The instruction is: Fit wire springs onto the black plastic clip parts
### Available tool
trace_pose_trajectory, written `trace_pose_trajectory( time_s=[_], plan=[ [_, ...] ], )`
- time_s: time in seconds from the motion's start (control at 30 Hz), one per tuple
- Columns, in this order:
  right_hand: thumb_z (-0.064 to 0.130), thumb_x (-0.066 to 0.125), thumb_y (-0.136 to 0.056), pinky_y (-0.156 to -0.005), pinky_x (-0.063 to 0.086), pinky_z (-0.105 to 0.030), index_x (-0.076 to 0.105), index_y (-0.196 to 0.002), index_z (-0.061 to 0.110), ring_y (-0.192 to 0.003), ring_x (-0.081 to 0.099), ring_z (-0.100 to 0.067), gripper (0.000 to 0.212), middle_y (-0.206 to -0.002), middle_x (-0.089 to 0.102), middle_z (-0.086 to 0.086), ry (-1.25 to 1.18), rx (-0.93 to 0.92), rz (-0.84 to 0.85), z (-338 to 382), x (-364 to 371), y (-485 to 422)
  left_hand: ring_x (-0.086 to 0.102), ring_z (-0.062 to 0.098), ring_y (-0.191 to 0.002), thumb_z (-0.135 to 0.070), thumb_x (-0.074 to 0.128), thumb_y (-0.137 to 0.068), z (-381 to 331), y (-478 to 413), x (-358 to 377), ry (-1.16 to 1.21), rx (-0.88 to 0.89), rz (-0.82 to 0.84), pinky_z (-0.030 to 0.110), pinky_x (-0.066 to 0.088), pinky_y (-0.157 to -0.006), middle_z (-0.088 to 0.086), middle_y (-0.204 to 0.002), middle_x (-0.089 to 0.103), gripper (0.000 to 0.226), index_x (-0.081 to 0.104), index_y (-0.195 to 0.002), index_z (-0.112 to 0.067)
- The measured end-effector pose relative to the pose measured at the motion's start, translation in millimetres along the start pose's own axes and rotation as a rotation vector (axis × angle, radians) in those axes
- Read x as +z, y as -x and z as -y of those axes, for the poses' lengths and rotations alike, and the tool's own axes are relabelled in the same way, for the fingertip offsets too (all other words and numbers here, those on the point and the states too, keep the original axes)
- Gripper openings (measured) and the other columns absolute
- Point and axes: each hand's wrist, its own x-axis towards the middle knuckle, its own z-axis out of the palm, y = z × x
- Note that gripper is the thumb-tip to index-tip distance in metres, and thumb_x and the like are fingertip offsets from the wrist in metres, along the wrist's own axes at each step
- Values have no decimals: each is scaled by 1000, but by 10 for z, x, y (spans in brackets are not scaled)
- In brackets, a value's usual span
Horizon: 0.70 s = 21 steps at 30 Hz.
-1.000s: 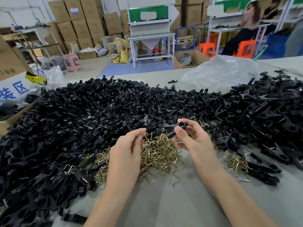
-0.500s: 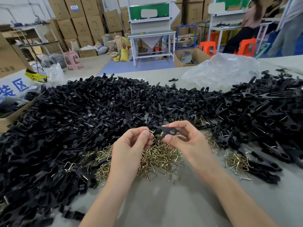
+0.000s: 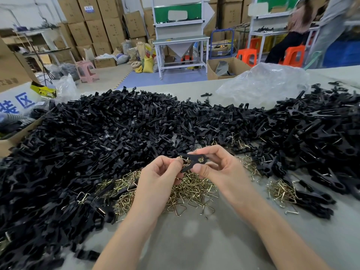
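- Between the two hands, at the grip itself, a black clip part (image 3: 195,162) now meets a wire spring (image 3: 180,158); a second ago the hands were apart, the left hand (image 3: 159,178) low over the spring pile and the right hand (image 3: 222,170) holding the part alone; since then they have closed together
- Right hand pinches the part by its ringed end, thumb under and fingers over; left hand's fingertips pinch the spring against the part's forked end; whether the wire is seated I cannot tell
- By my reading the fitting step is under way, not done; the spring likely needs pressing home
- Just below the grip lies the pile of loose springs (image 3: 187,193); a smaller heap (image 3: 280,191) sits to its right; loose black parts (image 3: 97,143) spread left of, beyond and right of the grip
- Far left of the grip an open cardboard box (image 3: 11,142) holds dark ribbed things, too unclear to name; well beyond the grip a second open box (image 3: 214,73) holds something grey; a crumpled clear plastic bag (image 3: 263,84) lies beyond and right; its contents cannot be made out
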Motion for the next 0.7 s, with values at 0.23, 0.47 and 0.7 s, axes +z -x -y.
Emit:
trace_pose_trajectory(
  time_s=[0.23,0.47,0.7],
  plan=[
    [18,81,-76,-78,54,-21,68,-106,17,-81,70,-14,32,-109,77,2,55,-11,5,32,29,27,60,6,-62,-25,67,-92,-24,13,1,-78,18,-29,15,49,-59,3,-75,73,19,67,-75,-16],
    [17,81,-78,-81,56,-26,68,-105,16,-88,72,-19,31,-106,78,2,87,-12,-18,50,35,40,63,8,-68,-23,67,-94,-50,37,27,29,-13,62,19,54,-63,0,-74,72,23,71,-71,-19],
    [20,74,-79,-88,58,-29,72,-117,7,-90,63,-25,40,-112,72,-22,-72,56,136,98,44,84,64,13,-72,-35,65,-86,-185,133,55,398,-218,443,28,56,-57,5,-87,69,27,80,-94,-13]
  ],
)
